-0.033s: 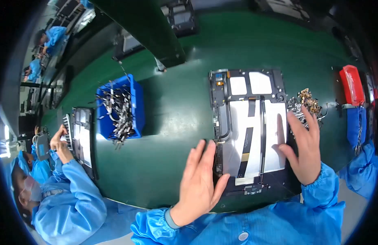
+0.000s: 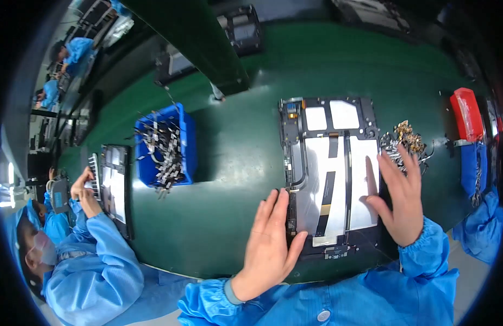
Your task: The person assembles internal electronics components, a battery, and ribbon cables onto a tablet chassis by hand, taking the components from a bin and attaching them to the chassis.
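Observation:
A black device frame point(image 2: 369, 120) with silvery white panels, ribbon cables and a small circuit board lies flat in front of me. My left hand point(image 2: 267, 247) is at its lower left edge, fingers stretched out and thumb apart, holding nothing. Over the right edge of the frame is my right hand point(image 2: 401, 201), fingers spread and holding nothing. Whether either palm or fingertip presses on the frame I cannot tell. Just beyond the right fingers lies a loose pile of small silver and gold-coloured parts point(image 2: 408, 136), partly covered by them.
On the green table point(image 2: 235, 157) stands a blue bin point(image 2: 189, 146) heaped with short cables. A red bin point(image 2: 467, 114) and another blue bin point(image 2: 471, 168) are at the right. A green post point(image 2: 208, 49) rises beyond. At left, a masked co-worker point(image 2: 94, 266) handles another device frame point(image 2: 121, 195).
The whole view has shifted slightly, with the left-hand blue bin appearing a little farther right. Both my hands keep nearly the same pose beside the frame.

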Action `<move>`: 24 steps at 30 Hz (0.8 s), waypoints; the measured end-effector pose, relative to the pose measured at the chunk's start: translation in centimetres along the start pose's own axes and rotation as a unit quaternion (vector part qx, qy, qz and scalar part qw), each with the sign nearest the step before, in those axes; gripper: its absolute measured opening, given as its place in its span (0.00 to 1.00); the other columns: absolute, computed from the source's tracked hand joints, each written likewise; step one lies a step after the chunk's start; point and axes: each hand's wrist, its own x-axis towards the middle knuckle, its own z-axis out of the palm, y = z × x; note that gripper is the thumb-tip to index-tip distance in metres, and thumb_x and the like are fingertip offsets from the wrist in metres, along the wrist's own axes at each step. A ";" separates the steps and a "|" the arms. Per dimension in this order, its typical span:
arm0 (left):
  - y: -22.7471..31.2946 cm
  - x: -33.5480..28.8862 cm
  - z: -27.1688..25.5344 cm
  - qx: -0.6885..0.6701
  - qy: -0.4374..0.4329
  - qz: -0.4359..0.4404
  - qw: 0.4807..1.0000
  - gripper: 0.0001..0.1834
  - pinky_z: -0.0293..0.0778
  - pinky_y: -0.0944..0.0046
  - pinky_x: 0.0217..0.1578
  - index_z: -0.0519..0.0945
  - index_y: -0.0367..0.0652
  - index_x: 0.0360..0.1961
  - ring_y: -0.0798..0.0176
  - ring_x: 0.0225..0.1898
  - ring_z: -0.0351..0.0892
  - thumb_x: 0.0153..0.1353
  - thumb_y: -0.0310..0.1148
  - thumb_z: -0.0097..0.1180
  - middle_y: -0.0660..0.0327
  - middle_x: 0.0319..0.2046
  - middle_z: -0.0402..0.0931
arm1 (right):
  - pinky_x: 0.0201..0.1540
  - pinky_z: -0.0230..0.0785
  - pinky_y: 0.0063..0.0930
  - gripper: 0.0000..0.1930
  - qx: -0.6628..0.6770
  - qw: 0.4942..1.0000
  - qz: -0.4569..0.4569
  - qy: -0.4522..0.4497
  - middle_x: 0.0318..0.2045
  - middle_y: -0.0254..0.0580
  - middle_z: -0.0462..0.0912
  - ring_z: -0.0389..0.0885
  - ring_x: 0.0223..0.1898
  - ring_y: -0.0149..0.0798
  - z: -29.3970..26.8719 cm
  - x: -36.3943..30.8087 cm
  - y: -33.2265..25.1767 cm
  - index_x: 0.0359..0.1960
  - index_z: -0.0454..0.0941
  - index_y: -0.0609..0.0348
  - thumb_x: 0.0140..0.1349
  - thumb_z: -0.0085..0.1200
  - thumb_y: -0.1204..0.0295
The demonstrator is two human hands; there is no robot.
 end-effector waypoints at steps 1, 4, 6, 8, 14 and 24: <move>-0.3 -0.4 1.3 -0.023 0.007 0.003 1.000 0.36 0.54 0.44 0.64 0.54 0.24 0.64 0.35 0.65 0.56 0.58 0.26 0.56 0.39 0.62 0.58 | 0.67 0.40 0.60 0.36 0.020 1.000 0.014 0.001 0.58 0.52 0.71 0.56 0.66 0.59 0.8 -0.4 0.0 0.63 0.62 0.61 0.54 0.62 0.64; 0.7 -0.7 2.3 -0.089 0.051 -0.053 0.993 0.36 0.52 0.48 0.65 0.50 0.26 0.65 0.35 0.66 0.54 0.60 0.23 0.52 0.36 0.63 0.56 | 0.68 0.38 0.60 0.36 0.082 0.995 0.038 0.041 0.57 0.52 0.72 0.53 0.67 0.59 1.2 -0.7 -0.2 0.64 0.59 0.62 0.56 0.60 0.65; 0.3 -0.8 2.6 -0.106 0.061 -0.044 0.992 0.36 0.53 0.51 0.65 0.48 0.28 0.66 0.39 0.66 0.56 0.61 0.22 0.50 0.36 0.64 0.55 | 0.68 0.36 0.59 0.36 0.089 0.995 0.024 0.046 0.58 0.52 0.71 0.51 0.68 0.59 0.7 -0.9 -0.3 0.66 0.57 0.62 0.57 0.59 0.67; 0.5 -0.7 2.4 -0.124 0.069 -0.034 0.989 0.36 0.53 0.55 0.65 0.46 0.31 0.67 0.42 0.66 0.58 0.61 0.21 0.48 0.36 0.65 0.54 | 0.68 0.35 0.58 0.37 0.199 0.977 0.030 0.065 0.62 0.52 0.66 0.51 0.68 0.61 1.0 -1.1 -0.4 0.66 0.56 0.62 0.57 0.59 0.67; 4.5 0.3 -0.2 -0.259 0.086 0.022 0.962 0.43 0.48 0.56 0.66 0.40 0.37 0.70 0.44 0.69 0.51 0.61 0.24 0.52 0.36 0.67 0.49 | 0.71 0.39 0.34 0.40 0.510 0.848 -0.027 0.142 0.70 0.52 0.50 0.46 0.72 0.44 -1.7 -0.6 0.6 0.69 0.48 0.65 0.56 0.54 0.76; -1.7 11.1 -21.6 -0.015 0.227 -0.036 0.973 0.12 0.76 0.66 0.40 0.80 0.36 0.42 0.64 0.36 0.83 0.61 0.30 0.53 0.53 0.34 0.83 | 0.61 0.59 0.28 0.35 0.715 0.683 0.011 0.146 0.67 0.41 0.59 0.66 0.61 0.35 -4.7 22.7 7.4 0.68 0.58 0.50 0.59 0.56 0.76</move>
